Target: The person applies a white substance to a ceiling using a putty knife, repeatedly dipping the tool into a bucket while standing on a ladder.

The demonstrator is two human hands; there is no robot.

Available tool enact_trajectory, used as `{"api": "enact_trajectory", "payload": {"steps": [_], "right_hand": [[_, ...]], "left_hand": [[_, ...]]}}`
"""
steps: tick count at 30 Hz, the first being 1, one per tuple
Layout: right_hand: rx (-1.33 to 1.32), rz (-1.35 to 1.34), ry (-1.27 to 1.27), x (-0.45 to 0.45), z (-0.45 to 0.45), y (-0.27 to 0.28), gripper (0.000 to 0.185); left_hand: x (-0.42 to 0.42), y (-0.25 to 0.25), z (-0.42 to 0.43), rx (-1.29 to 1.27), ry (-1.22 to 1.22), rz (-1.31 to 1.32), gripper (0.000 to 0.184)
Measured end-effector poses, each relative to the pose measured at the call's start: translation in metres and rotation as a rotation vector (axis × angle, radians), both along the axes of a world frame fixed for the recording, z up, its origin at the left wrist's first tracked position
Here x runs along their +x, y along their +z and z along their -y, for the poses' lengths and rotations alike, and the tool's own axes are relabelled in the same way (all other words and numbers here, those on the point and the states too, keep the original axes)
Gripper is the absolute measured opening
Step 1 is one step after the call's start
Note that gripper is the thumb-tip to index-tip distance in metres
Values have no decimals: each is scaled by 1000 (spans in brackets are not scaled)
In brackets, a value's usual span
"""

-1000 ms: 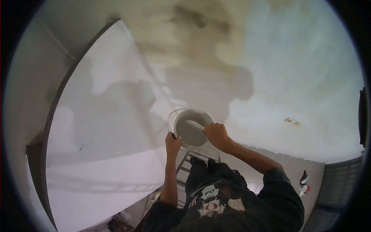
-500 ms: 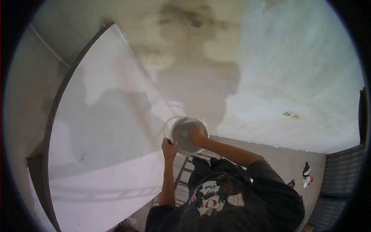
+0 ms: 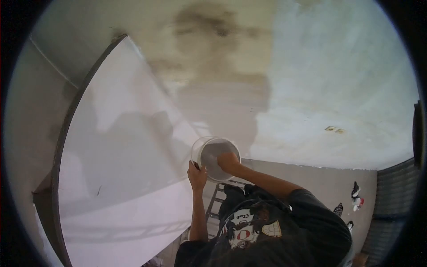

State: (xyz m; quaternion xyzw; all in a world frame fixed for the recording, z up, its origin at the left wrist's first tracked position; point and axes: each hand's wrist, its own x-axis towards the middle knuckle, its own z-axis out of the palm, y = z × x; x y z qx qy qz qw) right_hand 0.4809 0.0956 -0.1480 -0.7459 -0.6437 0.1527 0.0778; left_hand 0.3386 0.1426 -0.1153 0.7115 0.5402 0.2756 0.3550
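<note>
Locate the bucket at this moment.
In the head view, the bucket is just below the picture's centre, with the left hand at its left side, the right hand inside it and the ladder below.

Wall (image 3: 338, 80) part-yel.; flr (image 3: 320, 177) grey; corrug. panel (image 3: 386, 198) prob. metal.

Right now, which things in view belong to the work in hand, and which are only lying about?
Probably part of the work:
bucket, steadied by the left hand
grey mix inside, with the right hand reaching in
ladder beneath

Probably just lying about:
black item on the floor
white-and-red item beside it
dark patterned item nearby
</note>
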Motion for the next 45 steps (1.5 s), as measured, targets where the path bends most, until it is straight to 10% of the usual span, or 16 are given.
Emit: {"api": "enact_trajectory", "payload": {"steps": [28, 45], "right_hand": [[405, -383, -168, 52, 113, 24, 18], [164, -812, -464, 57, 97, 59, 22]], "left_hand": [[0, -62, 5, -355, 318, 501, 23], [12, -22, 15, -303, 298, 478, 24]]}}
